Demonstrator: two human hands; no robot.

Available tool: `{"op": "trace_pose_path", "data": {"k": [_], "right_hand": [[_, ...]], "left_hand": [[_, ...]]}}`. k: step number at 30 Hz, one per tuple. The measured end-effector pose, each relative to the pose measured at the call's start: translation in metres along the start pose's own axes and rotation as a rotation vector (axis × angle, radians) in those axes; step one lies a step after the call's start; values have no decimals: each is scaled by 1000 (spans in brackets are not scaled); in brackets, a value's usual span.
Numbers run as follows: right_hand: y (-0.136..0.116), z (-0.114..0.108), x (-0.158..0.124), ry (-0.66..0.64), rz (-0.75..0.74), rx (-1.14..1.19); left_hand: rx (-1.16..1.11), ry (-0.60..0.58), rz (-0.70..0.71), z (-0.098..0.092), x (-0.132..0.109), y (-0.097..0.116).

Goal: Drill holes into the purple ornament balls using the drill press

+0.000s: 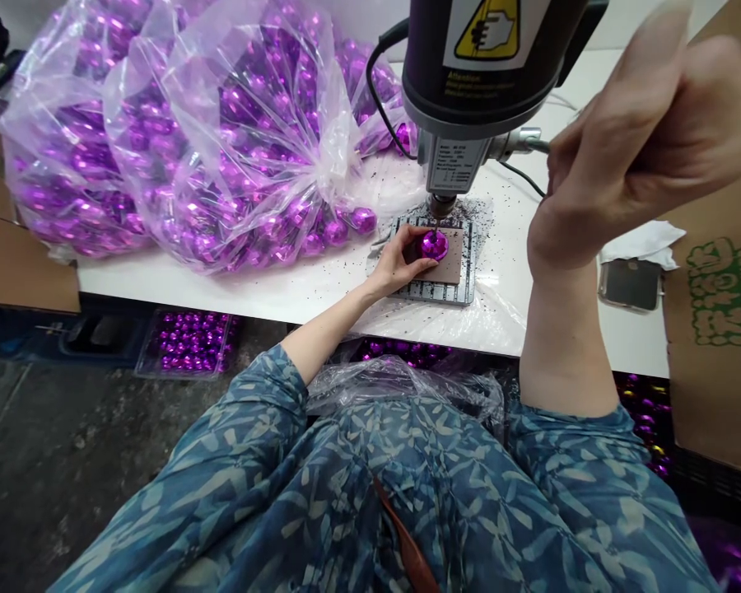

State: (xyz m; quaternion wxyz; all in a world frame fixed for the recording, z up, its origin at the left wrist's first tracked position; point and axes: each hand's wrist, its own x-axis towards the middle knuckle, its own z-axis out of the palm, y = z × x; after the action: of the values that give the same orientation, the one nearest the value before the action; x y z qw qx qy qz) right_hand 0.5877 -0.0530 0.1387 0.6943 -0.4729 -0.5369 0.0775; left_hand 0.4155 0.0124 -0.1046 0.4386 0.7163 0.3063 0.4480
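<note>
"Left hand point(401, 262)?"

"It is pinching the purple ball point(434, 245), fingers half-curled, on the brown pad point(449, 268) beneath the drill point(469, 111)."

"Right hand point(648, 140)?"

"Curling closed; I cannot tell its hold."

"Step?"

"Aligning for drilling, I judge; the next move is calling for a steady ball."

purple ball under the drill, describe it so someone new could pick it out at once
Start at the drill press and drop to the slotted metal base below. On its brown board, the left hand holds one faceted purple ball. Unlike the purple balls piled to the left, it alone sits beneath the chuck.
</note>
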Motion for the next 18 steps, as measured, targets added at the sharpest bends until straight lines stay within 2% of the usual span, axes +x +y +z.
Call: {"op": "trace_pose_path", "data": {"k": [4, 11, 18], "right_hand": [[15, 1, -9, 112, -33, -33], [60, 7, -14, 187, -139, -5], [95, 10, -22, 220, -262, 4]], "left_hand": [[-7, 16, -21, 1, 0, 5], [-7, 18, -65, 1, -1, 13], [23, 18, -50, 1, -1, 8]]}}
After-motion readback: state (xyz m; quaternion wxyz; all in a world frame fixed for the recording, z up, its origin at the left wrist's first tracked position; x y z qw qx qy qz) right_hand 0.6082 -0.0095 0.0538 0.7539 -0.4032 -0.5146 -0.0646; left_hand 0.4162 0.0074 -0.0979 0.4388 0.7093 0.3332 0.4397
